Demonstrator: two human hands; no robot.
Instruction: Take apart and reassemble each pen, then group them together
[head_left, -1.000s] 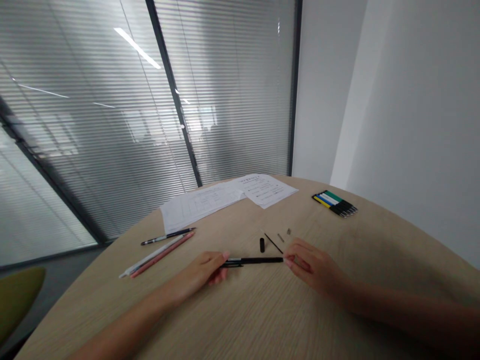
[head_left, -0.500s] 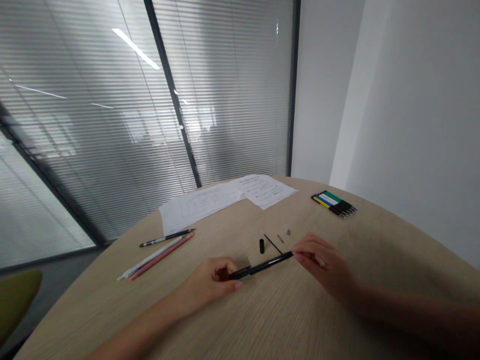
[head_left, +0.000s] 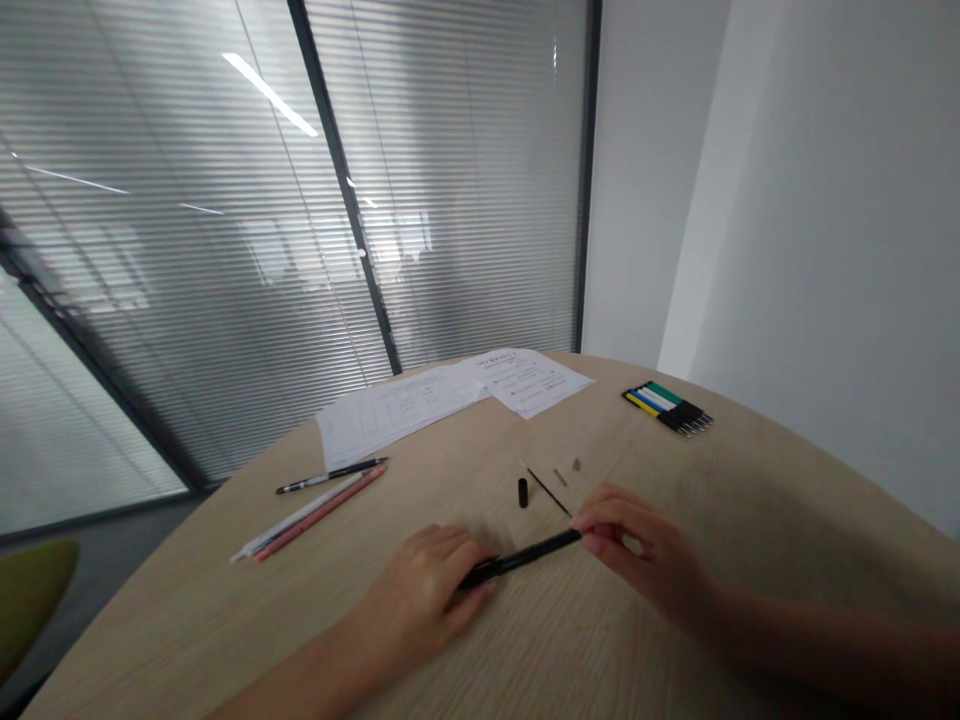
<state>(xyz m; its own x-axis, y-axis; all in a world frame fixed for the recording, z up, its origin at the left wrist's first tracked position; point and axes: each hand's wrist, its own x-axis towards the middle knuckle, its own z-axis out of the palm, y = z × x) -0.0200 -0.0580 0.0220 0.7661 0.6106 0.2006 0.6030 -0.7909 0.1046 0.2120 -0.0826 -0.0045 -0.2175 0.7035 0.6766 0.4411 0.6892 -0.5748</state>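
A black pen [head_left: 534,553] is stretched between my two hands, low over the table. My left hand [head_left: 431,590] is closed around its clip end, with the fingers over the top. At the other end, my right hand [head_left: 626,530] pinches the pen's tip between thumb and fingers. Just beyond the pen lie a short black cap [head_left: 523,492], a thin dark refill [head_left: 548,490], a small metal spring-like piece [head_left: 560,477] and another tiny piece [head_left: 577,465] too small to name.
Several pens, among them a black one [head_left: 332,475] and a pink one [head_left: 321,512], lie at the left. Printed papers [head_left: 405,405] cover the far side. A row of coloured pens [head_left: 667,407] sits at the right back on the round table [head_left: 750,520].
My left hand has turned over the pen and covers more of its clip end. The pen has come slightly lower and nearer, with my right hand still at its tip.
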